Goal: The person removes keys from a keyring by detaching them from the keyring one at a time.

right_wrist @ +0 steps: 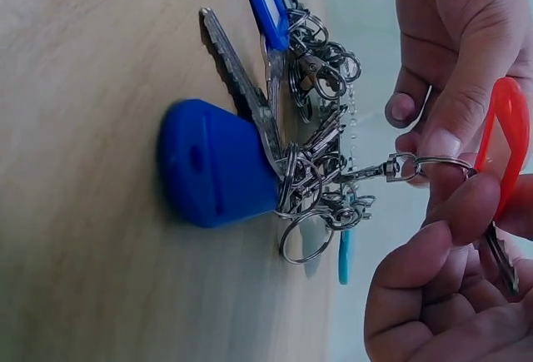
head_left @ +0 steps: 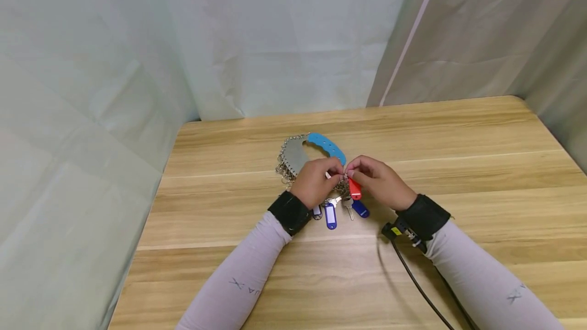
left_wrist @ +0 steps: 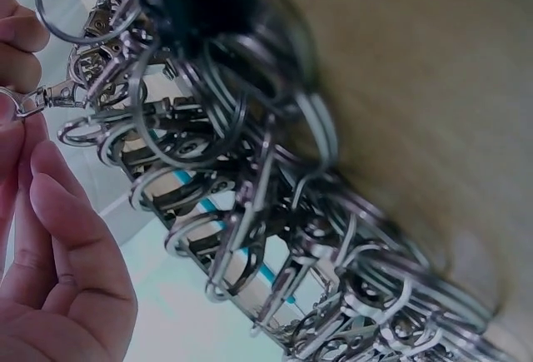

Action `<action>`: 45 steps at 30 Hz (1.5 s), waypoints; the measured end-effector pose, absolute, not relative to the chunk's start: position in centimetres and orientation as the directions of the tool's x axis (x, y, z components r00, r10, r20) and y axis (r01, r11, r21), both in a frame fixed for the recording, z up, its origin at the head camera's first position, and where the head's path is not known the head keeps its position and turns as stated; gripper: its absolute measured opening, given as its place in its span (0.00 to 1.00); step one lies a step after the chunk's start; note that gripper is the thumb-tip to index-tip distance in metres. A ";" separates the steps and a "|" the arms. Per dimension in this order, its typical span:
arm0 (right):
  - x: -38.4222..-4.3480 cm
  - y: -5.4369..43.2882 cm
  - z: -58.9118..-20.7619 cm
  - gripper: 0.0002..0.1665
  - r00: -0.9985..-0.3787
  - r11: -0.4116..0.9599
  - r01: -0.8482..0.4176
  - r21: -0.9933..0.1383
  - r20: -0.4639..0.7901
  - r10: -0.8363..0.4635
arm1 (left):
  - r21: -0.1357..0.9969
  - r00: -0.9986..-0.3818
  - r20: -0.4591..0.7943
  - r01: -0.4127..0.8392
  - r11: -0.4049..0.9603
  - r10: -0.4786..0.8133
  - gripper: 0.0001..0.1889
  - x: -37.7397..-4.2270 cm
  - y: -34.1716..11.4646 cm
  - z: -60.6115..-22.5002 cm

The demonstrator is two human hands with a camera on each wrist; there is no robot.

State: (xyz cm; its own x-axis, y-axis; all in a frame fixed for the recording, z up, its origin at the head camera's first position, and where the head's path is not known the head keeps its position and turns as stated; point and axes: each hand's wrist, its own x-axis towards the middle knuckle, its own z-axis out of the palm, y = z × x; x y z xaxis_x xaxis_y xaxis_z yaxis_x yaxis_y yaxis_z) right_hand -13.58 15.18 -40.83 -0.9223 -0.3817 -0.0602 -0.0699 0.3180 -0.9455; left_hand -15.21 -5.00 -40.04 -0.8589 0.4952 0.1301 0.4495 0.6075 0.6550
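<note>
A crescent-shaped metal key holder (head_left: 294,155) with a blue handle (head_left: 328,145) lies on the table, its curved edge lined with clips and rings. At its near right end, my left hand (head_left: 316,181) pinches a split ring (right_wrist: 444,160) that hangs from a swivel clip (right_wrist: 373,171). My right hand (head_left: 384,183) pinches the same ring from the other side, where a red key tag (head_left: 355,189) and a key (right_wrist: 502,264) are attached. Blue key tags (head_left: 330,216) and a loose-hanging key (head_left: 349,210) lie just below the hands. Fingers partly hide the ring.
The wooden table (head_left: 220,192) reaches pale curtains (head_left: 293,39) at the back and left. A black cable (head_left: 415,279) runs from the right wrist camera (head_left: 398,230) toward the near edge. Another blue tag (head_left: 361,209) lies near the right hand.
</note>
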 end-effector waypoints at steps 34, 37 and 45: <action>-14.0 15.3 -41.1 0.08 -0.890 0.243 -0.100 -0.965 -0.022 -0.456 | 0.683 -0.874 0.102 0.409 0.605 0.475 0.03 -15.4 -5.1 -40.2; -14.0 15.2 -41.2 0.07 -0.888 0.238 -0.101 -0.966 -0.020 -0.460 | 0.686 -0.879 0.094 0.398 0.609 0.468 0.04 -15.4 -5.2 -40.1; -14.0 15.2 -41.3 0.08 -0.904 0.289 -0.136 -0.948 -0.001 -0.428 | 0.676 -0.881 0.097 0.399 0.619 0.462 0.04 -15.4 -5.1 -40.0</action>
